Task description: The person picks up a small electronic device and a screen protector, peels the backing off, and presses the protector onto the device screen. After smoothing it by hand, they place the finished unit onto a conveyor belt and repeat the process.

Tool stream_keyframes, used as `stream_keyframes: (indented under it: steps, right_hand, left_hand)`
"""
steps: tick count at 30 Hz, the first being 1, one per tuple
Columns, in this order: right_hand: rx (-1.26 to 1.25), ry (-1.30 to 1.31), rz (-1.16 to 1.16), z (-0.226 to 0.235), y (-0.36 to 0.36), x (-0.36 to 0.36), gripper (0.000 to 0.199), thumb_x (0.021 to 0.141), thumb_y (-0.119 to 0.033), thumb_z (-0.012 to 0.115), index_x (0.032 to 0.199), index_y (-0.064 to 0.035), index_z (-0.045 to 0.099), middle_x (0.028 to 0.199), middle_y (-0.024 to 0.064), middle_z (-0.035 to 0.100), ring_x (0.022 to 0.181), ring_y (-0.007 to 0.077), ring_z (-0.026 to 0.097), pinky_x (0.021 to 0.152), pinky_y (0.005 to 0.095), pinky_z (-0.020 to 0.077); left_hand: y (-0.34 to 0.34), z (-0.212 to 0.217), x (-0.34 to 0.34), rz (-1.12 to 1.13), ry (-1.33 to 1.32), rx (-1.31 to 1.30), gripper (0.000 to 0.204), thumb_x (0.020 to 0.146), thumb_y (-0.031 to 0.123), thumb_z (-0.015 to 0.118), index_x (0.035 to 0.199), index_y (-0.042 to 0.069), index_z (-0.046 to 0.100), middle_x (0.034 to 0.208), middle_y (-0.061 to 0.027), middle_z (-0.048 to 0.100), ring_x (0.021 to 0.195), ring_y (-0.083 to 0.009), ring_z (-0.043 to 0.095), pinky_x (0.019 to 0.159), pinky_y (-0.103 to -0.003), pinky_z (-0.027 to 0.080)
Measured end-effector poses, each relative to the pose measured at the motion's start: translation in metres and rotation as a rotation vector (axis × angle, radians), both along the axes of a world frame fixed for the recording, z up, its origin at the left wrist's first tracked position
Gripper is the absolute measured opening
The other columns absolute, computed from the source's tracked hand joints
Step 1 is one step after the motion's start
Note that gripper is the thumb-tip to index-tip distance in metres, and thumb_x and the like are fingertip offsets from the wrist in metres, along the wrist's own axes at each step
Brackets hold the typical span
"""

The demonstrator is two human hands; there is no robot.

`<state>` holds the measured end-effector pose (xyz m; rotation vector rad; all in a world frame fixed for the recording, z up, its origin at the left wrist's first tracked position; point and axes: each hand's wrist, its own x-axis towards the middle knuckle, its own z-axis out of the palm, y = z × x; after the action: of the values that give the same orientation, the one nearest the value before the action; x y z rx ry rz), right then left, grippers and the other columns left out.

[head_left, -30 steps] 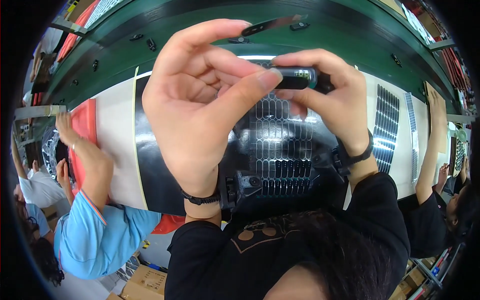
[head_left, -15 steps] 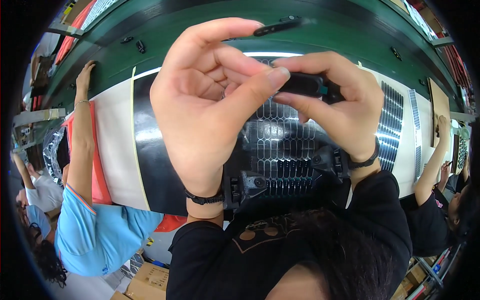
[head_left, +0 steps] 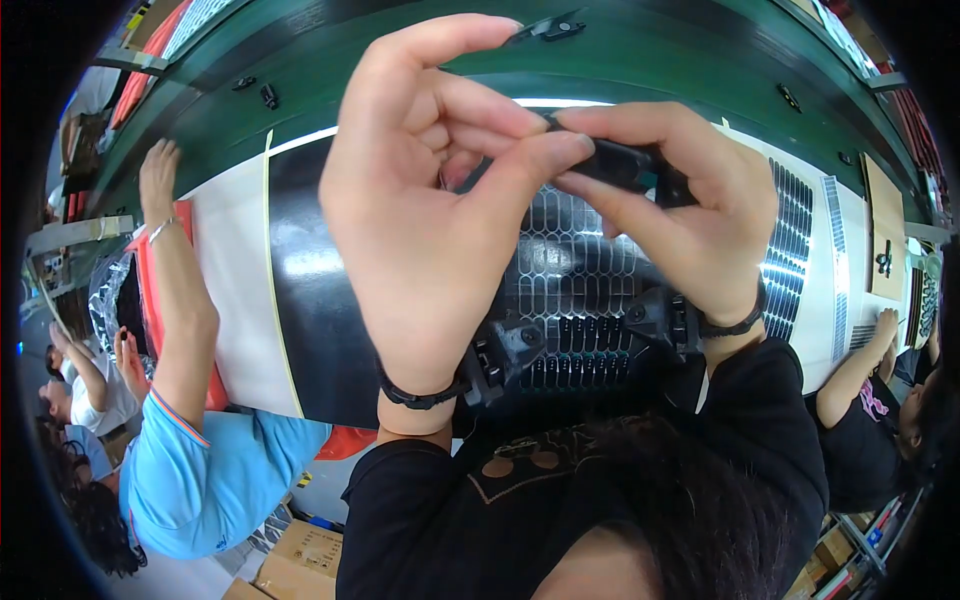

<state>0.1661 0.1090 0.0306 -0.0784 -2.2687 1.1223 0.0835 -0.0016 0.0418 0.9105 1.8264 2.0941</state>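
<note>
Above the work mat, my two hands meet at a small black oblong piece [head_left: 622, 166] with a bit of green film near its right end. My right hand [head_left: 700, 205] is closed around it, fingers on top and thumb below. The thumb and a bent finger of my left hand [head_left: 430, 210] pinch its left end. My left index finger stretches up, and a thin dark strip [head_left: 530, 33] is at its tip. Under my hands lies a sheet of oval outlines [head_left: 575, 250], with rows of dark oval pieces [head_left: 580, 340] in its lower part.
A black mat [head_left: 320, 300] bears the sheet. Beyond it runs a green conveyor belt [head_left: 300, 120] with several small black parts, one a black part [head_left: 268, 96]. Co-workers sit on both sides; the left one's hand [head_left: 158, 180] reaches toward the belt. Another patterned sheet [head_left: 790, 250] lies right.
My left hand has shifted slightly right, its index finger rising with the strip. The black piece has tilted a little. Parts on the belt have moved left, and the left co-worker's arm has shifted.
</note>
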Motion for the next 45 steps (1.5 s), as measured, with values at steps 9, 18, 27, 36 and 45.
stream_keyframes:
  steps: [9,18,27,36,45]
  right_hand:
    - [-0.153,-0.004,0.086,-0.006,0.009,-0.004,0.024,0.066,0.004,0.062,0.090,0.0009,0.058,0.074,0.0051,0.058,0.048,0.0051,0.049,0.042,0.0144,0.0372]
    - [-0.388,-0.091,0.127,-0.011,0.009,-0.001,0.022,0.083,-0.011,0.044,0.101,-0.0010,0.054,0.071,0.0066,0.057,0.044,0.0038,0.044,0.040,0.0137,0.0337]
    - [0.132,-0.174,-0.162,-0.073,0.101,-0.053,0.024,0.084,-0.016,0.045,0.104,-0.0064,0.053,0.081,0.0078,0.057,0.067,0.0144,0.056,0.059,0.0243,0.0441]
    - [0.504,-0.373,-0.047,-0.104,0.038,-0.200,0.039,0.073,-0.037,0.056,0.096,-0.0057,0.053,0.096,0.0168,0.049,0.087,0.0317,0.052,0.074,0.0363,0.0430]
    - [0.568,-0.523,0.032,-0.145,0.008,-0.270,0.044,0.072,-0.039,0.057,0.090,0.0007,0.056,0.094,0.0191,0.053,0.085,0.0321,0.055,0.072,0.0390,0.0453]
  left_hand:
    - [-0.004,-0.011,-0.024,-0.227,0.003,-0.256,0.045,0.067,-0.009,0.059,0.109,-0.001,0.044,0.071,-0.0016,0.052,0.063,-0.0044,0.050,0.054,-0.012,0.037]
    - [0.001,-0.020,-0.025,-0.276,0.007,-0.101,0.040,0.074,-0.002,0.056,0.112,-0.001,0.042,0.071,-0.0019,0.053,0.066,-0.0052,0.050,0.059,-0.014,0.037]
    - [-0.023,-0.034,-0.070,0.245,0.294,-0.259,0.046,0.073,0.014,0.062,0.113,0.002,0.041,0.078,-0.0070,0.059,0.067,-0.0083,0.052,0.058,-0.018,0.040]
    - [-0.061,-0.013,-0.081,0.281,0.095,-0.210,0.041,0.074,0.013,0.061,0.109,0.000,0.044,0.081,-0.0066,0.058,0.070,-0.0078,0.051,0.062,-0.018,0.040]
    - [-0.070,-0.006,-0.080,0.295,0.054,-0.100,0.033,0.072,0.004,0.061,0.103,-0.001,0.049,0.079,-0.0056,0.057,0.072,-0.0081,0.052,0.064,-0.017,0.040]
